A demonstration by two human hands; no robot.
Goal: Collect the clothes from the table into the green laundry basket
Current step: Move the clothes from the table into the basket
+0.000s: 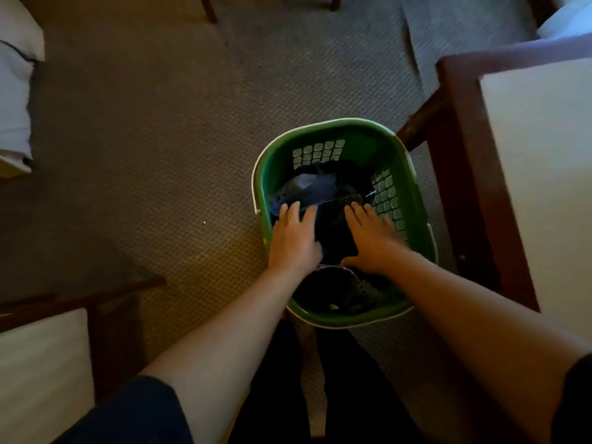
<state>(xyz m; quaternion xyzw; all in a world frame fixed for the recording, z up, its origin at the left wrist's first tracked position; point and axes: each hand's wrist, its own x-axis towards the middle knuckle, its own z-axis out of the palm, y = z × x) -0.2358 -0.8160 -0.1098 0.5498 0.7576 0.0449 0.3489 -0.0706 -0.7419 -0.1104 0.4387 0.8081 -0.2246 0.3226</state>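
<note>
Green laundry basket (pixel 323 125) on carpet (pixel 160 155), just left of table (pixel 461 174). Dark clothes (pixel 323 187) heaped inside basket, below rim. Left hand (pixel 293 237) and right hand (pixel 371 241) inside basket, fingers straight and spread, palms flat on heap, gripping nothing. Judgement: fabric soft, light, limp, compresses under push; bunch handful to lift. Basket wall rigid plastic; carry by rim. No brand, label or writing legible.
</note>
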